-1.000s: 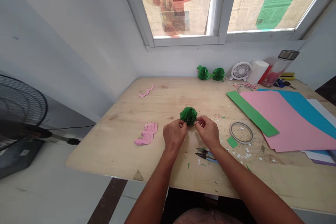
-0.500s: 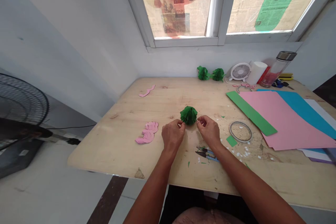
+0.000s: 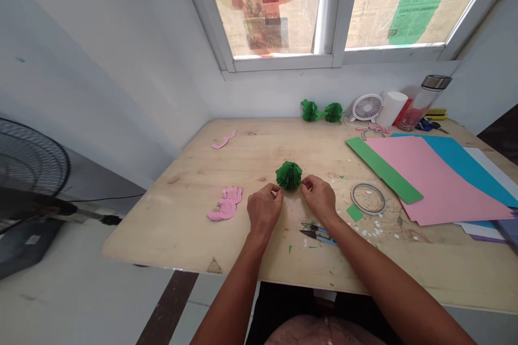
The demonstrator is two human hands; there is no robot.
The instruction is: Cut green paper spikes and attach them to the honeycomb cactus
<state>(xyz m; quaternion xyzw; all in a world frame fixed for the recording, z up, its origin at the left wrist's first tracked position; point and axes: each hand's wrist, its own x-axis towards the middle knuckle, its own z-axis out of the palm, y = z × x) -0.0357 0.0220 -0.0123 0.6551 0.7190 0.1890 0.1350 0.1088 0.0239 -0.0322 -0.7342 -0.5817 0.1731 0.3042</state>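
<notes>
So, counter carries a pink paper sheet. Left of sheet: right hand nearer, left hand farther, fingers curled; can't tell if either grips. Pleated green paper ball, also left of sheet. Likely light, springy, crushable; pinch bottom edges gently.

No words can be read: the newsprint on the window is printed too small to make out.
</notes>
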